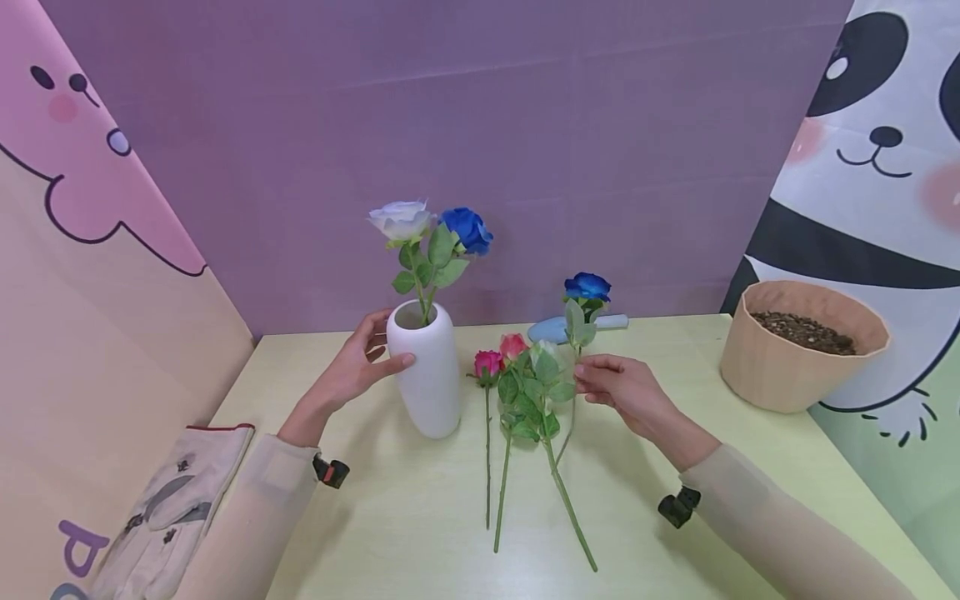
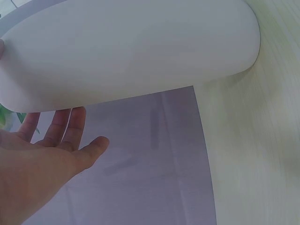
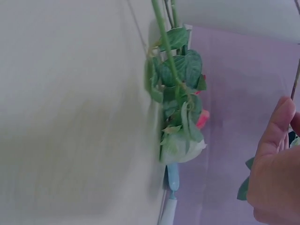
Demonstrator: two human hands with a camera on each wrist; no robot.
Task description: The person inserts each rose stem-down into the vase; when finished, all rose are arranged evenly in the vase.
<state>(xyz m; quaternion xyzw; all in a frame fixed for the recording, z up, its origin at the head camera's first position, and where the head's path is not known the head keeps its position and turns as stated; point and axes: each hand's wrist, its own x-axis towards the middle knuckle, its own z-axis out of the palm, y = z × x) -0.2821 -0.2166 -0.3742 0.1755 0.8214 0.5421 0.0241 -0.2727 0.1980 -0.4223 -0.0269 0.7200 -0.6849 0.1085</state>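
Note:
A white vase (image 1: 423, 375) stands on the table with a white rose (image 1: 402, 221) and a blue rose (image 1: 467, 231) in it. My left hand (image 1: 360, 367) holds the vase near its rim, thumb across the front and fingers round the far left side. In the left wrist view the fingers (image 2: 58, 126) meet the vase's side. My right hand (image 1: 626, 392) pinches the stem of another blue rose (image 1: 587, 287), which is upright right of the vase. Beside it lie a dark pink rose (image 1: 488, 363), a coral rose (image 1: 513, 346) and a whitish rose (image 1: 546, 353) with leafy stems.
Behind the flowers lies a light blue trowel (image 1: 551, 329). A tan pot (image 1: 772, 375) with dark soil stands at the right edge of the table. Folded pale gloves (image 1: 168, 508) lie at the left. A purple backdrop (image 1: 525, 150) rises behind the table (image 1: 405, 525).

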